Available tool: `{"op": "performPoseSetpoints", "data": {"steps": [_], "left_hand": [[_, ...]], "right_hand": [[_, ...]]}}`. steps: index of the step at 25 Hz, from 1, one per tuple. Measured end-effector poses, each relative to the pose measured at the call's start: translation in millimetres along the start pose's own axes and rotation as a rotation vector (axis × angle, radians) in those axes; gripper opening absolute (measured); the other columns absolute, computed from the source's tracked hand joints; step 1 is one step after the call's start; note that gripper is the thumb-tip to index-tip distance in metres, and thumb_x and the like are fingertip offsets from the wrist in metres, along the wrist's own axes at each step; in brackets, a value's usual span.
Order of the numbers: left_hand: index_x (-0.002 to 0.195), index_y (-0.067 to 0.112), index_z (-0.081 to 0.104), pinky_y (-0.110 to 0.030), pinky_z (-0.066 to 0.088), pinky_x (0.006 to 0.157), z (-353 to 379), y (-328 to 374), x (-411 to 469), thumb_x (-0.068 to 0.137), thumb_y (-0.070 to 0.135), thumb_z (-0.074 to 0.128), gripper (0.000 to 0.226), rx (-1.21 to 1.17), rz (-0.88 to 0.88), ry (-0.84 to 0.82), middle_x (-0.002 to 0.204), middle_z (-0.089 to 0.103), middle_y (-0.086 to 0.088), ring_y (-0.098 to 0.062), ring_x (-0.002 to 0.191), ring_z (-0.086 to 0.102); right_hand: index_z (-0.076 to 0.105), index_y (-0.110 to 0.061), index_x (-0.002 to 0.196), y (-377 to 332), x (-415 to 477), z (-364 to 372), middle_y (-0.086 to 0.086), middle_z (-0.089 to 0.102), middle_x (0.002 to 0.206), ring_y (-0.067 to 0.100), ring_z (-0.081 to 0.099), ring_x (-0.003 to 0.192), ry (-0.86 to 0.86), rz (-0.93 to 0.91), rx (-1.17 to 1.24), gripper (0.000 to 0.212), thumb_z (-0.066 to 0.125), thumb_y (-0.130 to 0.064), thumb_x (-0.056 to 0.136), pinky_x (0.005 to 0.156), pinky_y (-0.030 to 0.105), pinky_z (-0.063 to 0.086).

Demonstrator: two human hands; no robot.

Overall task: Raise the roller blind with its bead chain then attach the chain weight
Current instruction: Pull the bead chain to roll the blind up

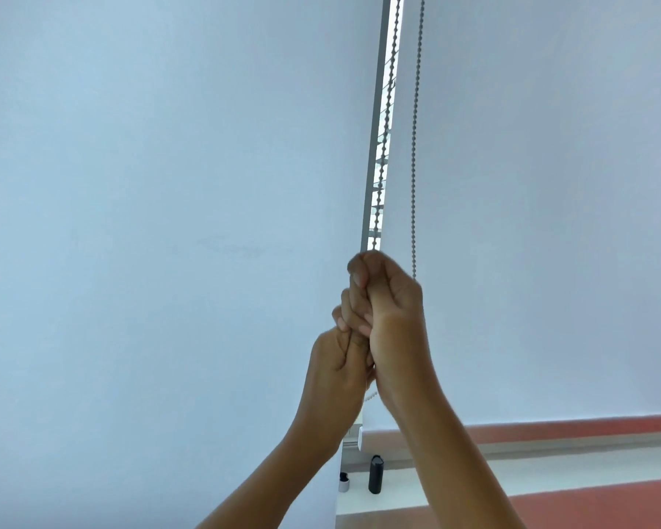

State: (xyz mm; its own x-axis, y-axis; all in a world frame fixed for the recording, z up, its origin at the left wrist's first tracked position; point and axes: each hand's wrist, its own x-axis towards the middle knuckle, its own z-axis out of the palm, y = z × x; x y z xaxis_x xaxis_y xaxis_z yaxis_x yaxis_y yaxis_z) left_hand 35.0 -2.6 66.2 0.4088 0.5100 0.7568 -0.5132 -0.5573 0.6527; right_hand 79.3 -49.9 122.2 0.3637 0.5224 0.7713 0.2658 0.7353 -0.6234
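Observation:
A white roller blind (550,223) hangs on the right, its bottom bar (474,429) near the window sill. A grey bead chain runs down in two strands: the left strand (388,120) in the bright gap between the blinds, the right strand (416,147) in front of the fabric. My right hand (386,295) is fisted around the left strand. Just below it, my left hand (340,360) grips the same strand, touching the right hand. A short bit of chain (371,397) shows under the hands. A black cylinder, possibly the chain weight (375,474), stands on the sill.
A second white blind (149,223) fills the left side. A grey frame strip (374,120) runs beside the gap. A small white and black item (344,482) sits next to the cylinder. The white sill (550,475) has red-brown surfaces above and below it.

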Motion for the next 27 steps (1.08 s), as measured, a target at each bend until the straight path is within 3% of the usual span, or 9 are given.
{"op": "performPoseSetpoints", "data": {"steps": [4, 7, 12, 14, 16, 18, 21, 23, 27], "left_hand": [[0.047, 0.02, 0.032, -0.013, 0.021, 0.039, 1, -15, -15, 0.094, -0.006, 0.034, 0.053, -0.003, -0.076, -0.001, 0.037, 0.027, 0.01, -0.004, 0.037, 0.022], [0.049, 0.015, 0.034, -0.014, 0.021, 0.04, 1, -27, -28, 0.093, -0.011, 0.033, 0.051, 0.017, -0.132, -0.025, 0.039, 0.028, 0.011, -0.004, 0.038, 0.023], [0.046, 0.029, 0.043, -0.011, 0.025, 0.04, 1, -43, -61, 0.096, -0.005, 0.035, 0.06, 0.098, -0.166, -0.094, 0.036, 0.04, 0.013, -0.002, 0.035, 0.034], [0.049, 0.026, 0.045, -0.017, 0.03, 0.042, -3, -42, -61, 0.096, 0.008, 0.037, 0.051, 0.144, -0.154, -0.114, 0.04, 0.044, 0.01, -0.002, 0.04, 0.037], [0.058, 0.018, 0.052, -0.032, 0.044, 0.051, -10, -38, -59, 0.093, 0.019, 0.038, 0.037, 0.218, -0.122, -0.213, 0.053, 0.054, 0.001, -0.008, 0.054, 0.049], [0.078, 0.014, 0.063, -0.028, 0.05, 0.072, -19, -33, -57, 0.094, 0.013, 0.043, 0.026, 0.343, -0.005, -0.295, 0.081, 0.064, 0.0, -0.009, 0.078, 0.06], [0.095, 0.017, 0.066, -0.021, 0.045, 0.092, -33, -21, -41, 0.095, 0.001, 0.048, 0.025, 0.422, 0.043, -0.083, 0.106, 0.065, 0.007, -0.003, 0.103, 0.06], [0.101, 0.015, 0.067, -0.029, 0.051, 0.092, -37, -5, -19, 0.098, 0.001, 0.041, 0.029, 0.295, -0.046, 0.043, 0.103, 0.07, 0.003, -0.008, 0.095, 0.067], [0.121, 0.004, 0.056, -0.031, 0.056, 0.085, -23, 44, 31, 0.103, 0.006, 0.026, 0.035, -0.15, -0.167, -0.078, 0.106, 0.067, -0.012, -0.018, 0.084, 0.07]], "right_hand": [[0.045, -0.017, 0.066, 18, -15, -8, -0.009, 0.027, 0.047, 0.009, 0.024, 0.039, 0.02, 0.009, -0.021, 0.03, 0.03, -0.008, 0.09, 0.047, 0.034, 0.024], [0.044, -0.017, 0.066, 31, -30, -13, -0.009, 0.027, 0.048, 0.008, 0.024, 0.039, 0.042, 0.039, -0.023, 0.031, 0.03, -0.008, 0.091, 0.047, 0.026, 0.03], [0.044, -0.019, 0.064, 48, -62, -22, -0.005, 0.025, 0.049, 0.008, 0.023, 0.039, 0.058, 0.108, 0.01, 0.032, 0.032, -0.012, 0.092, 0.048, 0.024, 0.031], [0.044, -0.018, 0.065, 44, -64, -23, -0.006, 0.024, 0.049, 0.009, 0.022, 0.041, 0.047, 0.097, -0.003, 0.031, 0.033, -0.013, 0.094, 0.048, 0.028, 0.028], [0.044, -0.018, 0.066, 41, -64, -25, -0.008, 0.026, 0.049, 0.01, 0.023, 0.041, 0.055, 0.075, -0.039, 0.032, 0.035, -0.019, 0.097, 0.047, 0.031, 0.029], [0.044, -0.018, 0.066, 40, -65, -27, -0.013, 0.03, 0.05, 0.01, 0.025, 0.042, 0.088, 0.042, -0.108, 0.035, 0.036, -0.02, 0.099, 0.044, 0.028, 0.027], [0.043, -0.015, 0.068, 41, -63, -32, -0.014, 0.032, 0.052, 0.009, 0.025, 0.044, 0.146, 0.03, -0.166, 0.035, 0.035, -0.014, 0.102, 0.044, 0.022, 0.025], [0.042, -0.013, 0.068, 41, -61, -32, -0.011, 0.031, 0.053, 0.008, 0.023, 0.044, 0.151, 0.042, -0.168, 0.033, 0.036, -0.017, 0.1, 0.042, 0.018, 0.024], [0.044, -0.015, 0.067, 46, -60, -21, -0.004, 0.031, 0.055, 0.004, 0.026, 0.042, 0.142, 0.047, -0.154, 0.039, 0.036, -0.015, 0.105, 0.04, 0.013, 0.025]]}}
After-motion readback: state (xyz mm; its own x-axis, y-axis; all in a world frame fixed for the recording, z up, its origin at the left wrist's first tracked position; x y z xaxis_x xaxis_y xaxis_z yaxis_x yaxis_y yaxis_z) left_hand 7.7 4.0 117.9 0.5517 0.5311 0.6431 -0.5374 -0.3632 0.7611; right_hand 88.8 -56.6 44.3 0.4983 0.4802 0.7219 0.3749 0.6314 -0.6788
